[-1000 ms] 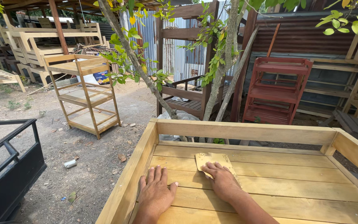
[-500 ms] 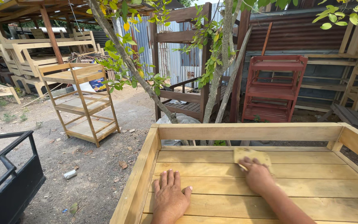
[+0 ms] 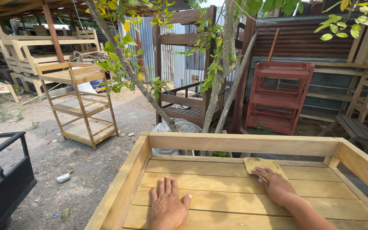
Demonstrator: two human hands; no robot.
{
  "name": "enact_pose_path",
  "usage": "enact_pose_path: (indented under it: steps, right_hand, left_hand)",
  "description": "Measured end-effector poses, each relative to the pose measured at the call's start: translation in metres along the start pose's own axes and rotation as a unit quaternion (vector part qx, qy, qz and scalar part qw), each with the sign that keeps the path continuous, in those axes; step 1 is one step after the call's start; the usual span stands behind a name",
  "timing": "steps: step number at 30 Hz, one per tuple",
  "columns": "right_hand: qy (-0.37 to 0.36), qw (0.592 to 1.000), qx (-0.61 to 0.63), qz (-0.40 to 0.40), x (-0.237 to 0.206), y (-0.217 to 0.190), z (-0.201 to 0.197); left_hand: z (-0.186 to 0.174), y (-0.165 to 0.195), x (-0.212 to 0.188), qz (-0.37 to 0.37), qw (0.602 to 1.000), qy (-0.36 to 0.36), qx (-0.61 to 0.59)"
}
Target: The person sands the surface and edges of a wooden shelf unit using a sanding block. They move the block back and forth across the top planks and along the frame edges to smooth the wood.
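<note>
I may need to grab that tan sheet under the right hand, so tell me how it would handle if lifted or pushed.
The sheet looks thin and lies flat on the slats, so it is probably light and floppy. Its ragged, worn edge suggests it could tear. Pressed under the right hand, it likely drags across the wood rather than rolling.

One view only is given — taken from head height, tilted forward and down over a slatted wooden tray (image 3: pixel 243 145) close below, the furniture yard seen beyond
</note>
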State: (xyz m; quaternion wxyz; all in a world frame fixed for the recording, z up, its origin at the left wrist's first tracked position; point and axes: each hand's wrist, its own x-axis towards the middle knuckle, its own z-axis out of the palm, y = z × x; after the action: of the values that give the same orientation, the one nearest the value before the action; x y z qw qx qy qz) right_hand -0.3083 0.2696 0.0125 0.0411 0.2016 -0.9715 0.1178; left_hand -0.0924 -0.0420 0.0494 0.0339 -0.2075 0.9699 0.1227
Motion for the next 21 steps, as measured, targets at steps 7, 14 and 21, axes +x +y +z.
enact_pose_path:
  steps: [7, 14, 21]
  right_hand:
    - [0.068, 0.987, -0.125, -0.075, 0.028, 0.119, -0.026]
    - [0.015, 0.973, -0.231, 0.021, 0.038, 0.182, -0.063]
    - [-0.036, 0.984, -0.159, 0.074, 0.047, 0.208, -0.066]
  left_hand:
    - [0.003, 0.087, 0.017, 0.097, 0.995, -0.03, -0.004]
    - [0.004, 0.1, 0.032, 0.088, 0.996, -0.029, -0.002]
    - [0.02, 0.146, 0.028, 0.116, 0.993, -0.023, -0.018]
